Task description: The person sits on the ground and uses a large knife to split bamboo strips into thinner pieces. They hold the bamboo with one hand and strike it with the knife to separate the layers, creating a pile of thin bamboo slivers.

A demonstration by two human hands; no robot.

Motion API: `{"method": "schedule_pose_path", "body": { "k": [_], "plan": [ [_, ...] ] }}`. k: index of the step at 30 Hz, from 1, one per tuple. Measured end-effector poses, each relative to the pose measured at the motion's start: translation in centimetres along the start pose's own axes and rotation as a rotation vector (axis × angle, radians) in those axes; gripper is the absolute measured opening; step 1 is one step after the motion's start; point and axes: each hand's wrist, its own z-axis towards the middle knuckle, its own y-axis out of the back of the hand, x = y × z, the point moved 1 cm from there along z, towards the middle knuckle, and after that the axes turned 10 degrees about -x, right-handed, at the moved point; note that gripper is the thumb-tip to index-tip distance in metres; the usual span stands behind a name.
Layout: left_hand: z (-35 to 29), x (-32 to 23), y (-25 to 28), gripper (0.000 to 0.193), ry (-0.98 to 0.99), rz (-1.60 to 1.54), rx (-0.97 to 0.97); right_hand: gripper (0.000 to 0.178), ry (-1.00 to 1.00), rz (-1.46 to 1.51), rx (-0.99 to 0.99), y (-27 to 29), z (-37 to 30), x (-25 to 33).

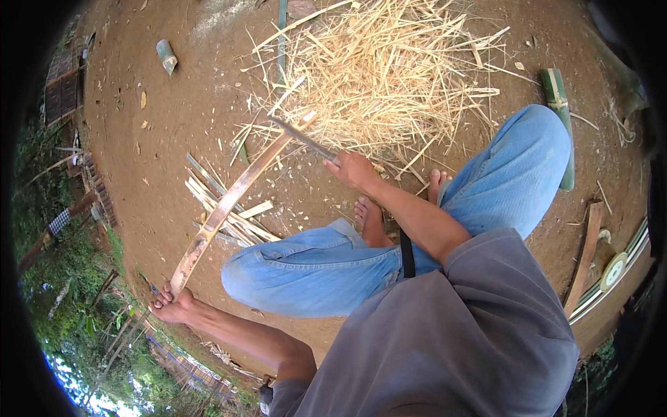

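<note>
My left hand (171, 306), out at the lower left, is closed round the near end of a long split bamboo strip (224, 207). The strip slants up and to the right, pale with brown patches. My right hand (353, 171) grips a knife, whose dark narrow blade (300, 136) reaches up-left to the strip's far end. Blade and strip cross there; whether the edge is biting into the bamboo I cannot tell. The knife's handle is mostly hidden in my fingers.
A heap of pale shavings (389, 76) lies beyond my bare feet. Cut bamboo strips (258, 224) are piled under the held strip. Green bamboo pieces lie at the far left (167, 57) and beside my right knee (556, 94). A wooden plank (585, 257) rests at the right.
</note>
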Motion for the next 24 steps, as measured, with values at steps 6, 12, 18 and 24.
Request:
{"method": "schedule_pose_path", "body": {
  "k": [6, 12, 18, 24],
  "plan": [
    [0.9, 0.8, 0.0, 0.037, 0.01, 0.019, -0.001, 0.054, -0.141, -0.002, -0.02, -0.2, 2.1, -1.4],
    [3.0, 0.5, -0.2, 0.035, 0.027, 0.018, 0.048, 0.055, -0.208, 0.032, 0.039, -0.3, 2.2, -2.5],
    [3.4, 0.4, -1.0, 0.035, 0.01, 0.036, 0.003, 0.057, -0.159, -0.02, 0.028, 0.5, 1.1, -1.6],
    [4.2, 1.2, -1.9, 0.033, -0.022, 0.06, -0.1, 0.06, -0.096, -0.001, 0.046, -1.7, 0.8, -0.2]
  ]
}}
